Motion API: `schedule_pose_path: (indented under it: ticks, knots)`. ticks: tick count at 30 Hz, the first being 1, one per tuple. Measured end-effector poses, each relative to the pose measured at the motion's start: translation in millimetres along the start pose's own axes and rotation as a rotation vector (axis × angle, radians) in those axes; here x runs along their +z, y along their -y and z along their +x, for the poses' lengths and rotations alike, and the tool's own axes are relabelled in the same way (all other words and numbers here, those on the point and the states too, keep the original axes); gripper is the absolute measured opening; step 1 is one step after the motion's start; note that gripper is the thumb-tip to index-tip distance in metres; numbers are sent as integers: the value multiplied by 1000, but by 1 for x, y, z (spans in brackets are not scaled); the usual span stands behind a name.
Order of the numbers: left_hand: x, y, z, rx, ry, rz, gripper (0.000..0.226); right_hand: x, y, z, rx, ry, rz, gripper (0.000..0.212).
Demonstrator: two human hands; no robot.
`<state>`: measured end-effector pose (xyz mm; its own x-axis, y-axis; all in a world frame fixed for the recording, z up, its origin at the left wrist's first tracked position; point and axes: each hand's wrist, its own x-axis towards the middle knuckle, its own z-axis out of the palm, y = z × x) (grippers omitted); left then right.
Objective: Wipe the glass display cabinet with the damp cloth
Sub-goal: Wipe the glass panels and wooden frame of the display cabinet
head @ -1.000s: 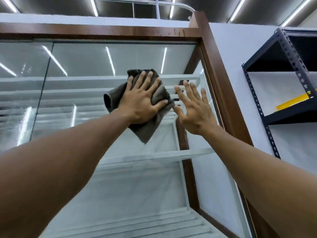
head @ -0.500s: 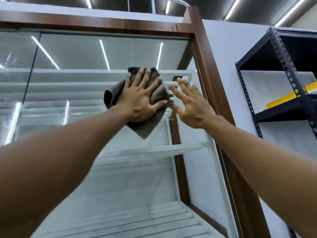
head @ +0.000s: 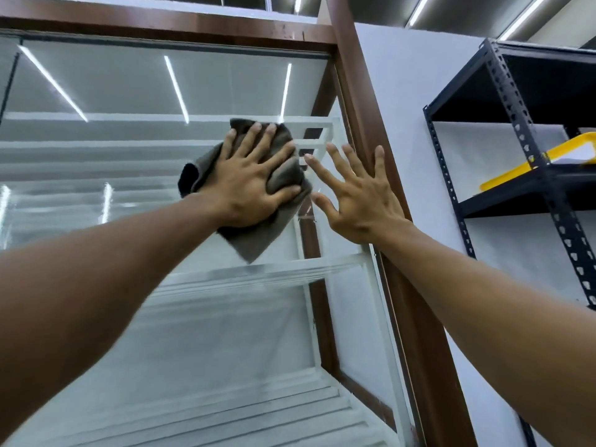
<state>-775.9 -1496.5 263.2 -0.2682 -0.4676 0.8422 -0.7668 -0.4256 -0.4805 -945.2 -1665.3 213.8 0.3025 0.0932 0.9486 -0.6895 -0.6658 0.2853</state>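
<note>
Your left hand pressed the grey cloth flat on cabinet glass at 12 o'clock, fingers spread, unclenched | right hand released, bracing at 1 o'clock | risk: ungripped cloth could slide off and drop.

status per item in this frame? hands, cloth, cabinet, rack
left hand: flat, fingers spread, pressing the cloth onto the glass display cabinet.
right hand: bare, fingers spread, at the pane beside the wooden frame.
cloth: bunched under the left hand, one corner hanging down.
glass display cabinet: front pane reflects ceiling lights; dampness unclear.
metal rack: upright; yellow tray lies on one shelf.
</note>
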Motion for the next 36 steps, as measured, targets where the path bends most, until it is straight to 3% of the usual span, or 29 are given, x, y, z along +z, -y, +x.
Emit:
schedule_pose_path:
  ticks: [3, 8, 12, 16, 19, 22, 26, 31, 36]
  knots:
    - [-4, 19, -5, 5, 2, -4, 90, -1, 0, 1, 74, -26, 44, 72]
    - [-11, -3, 53, -321, -59, 1, 81, -3, 0, -1, 166, -50, 98, 76]
    - [-2, -42, 69, -150, -30, 9, 81, -6, -4, 0, 247, -67, 178, 84]
    - [-1, -30, 56, -8, 16, -38, 86, -13, -12, -1, 237, -76, 354, 82]
    - [-6, -23, 72, -108, -7, 4, 81, -15, -16, -4, 212, -70, 395, 75]
    - [-5, -44, 97, -212, -31, 5, 80, -11, -15, -5, 282, -167, 469, 71]
    - [8, -75, 92, -111, -29, -21, 84, -14, -17, 0, 437, -146, 460, 59]
    - [8, -60, 72, 12, 19, 4, 89, -16, -35, -14, 336, -25, 426, 57]
    - [-3, -53, 118, -219, -25, 7, 79, -8, -41, -18, 300, -62, 523, 59]
